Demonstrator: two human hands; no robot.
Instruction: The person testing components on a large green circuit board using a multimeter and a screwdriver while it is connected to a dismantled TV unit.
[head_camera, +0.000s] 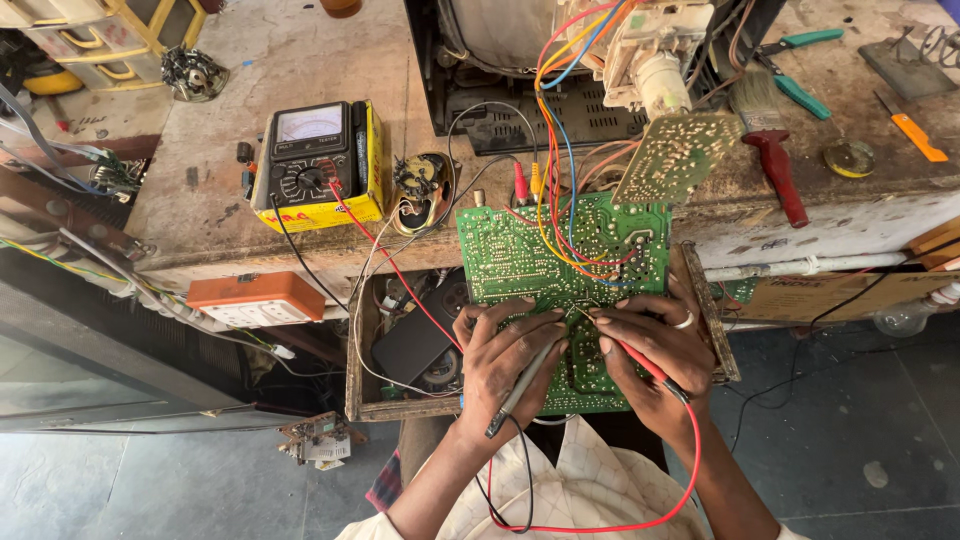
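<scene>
While the yellow meter (318, 165) sits at the left of the workbench (300, 60), its red and black leads run down to the hands. Left hand (500, 355) has its fingers curled shut around the black probe (522, 385), tip against the green circuit board (560, 265). Right hand (650, 350) pinches the red probe (640, 362), fingers closed, tip also on the board. Farther right lie a red-handled brush (775, 160) and an orange screwdriver (915, 130).
</scene>
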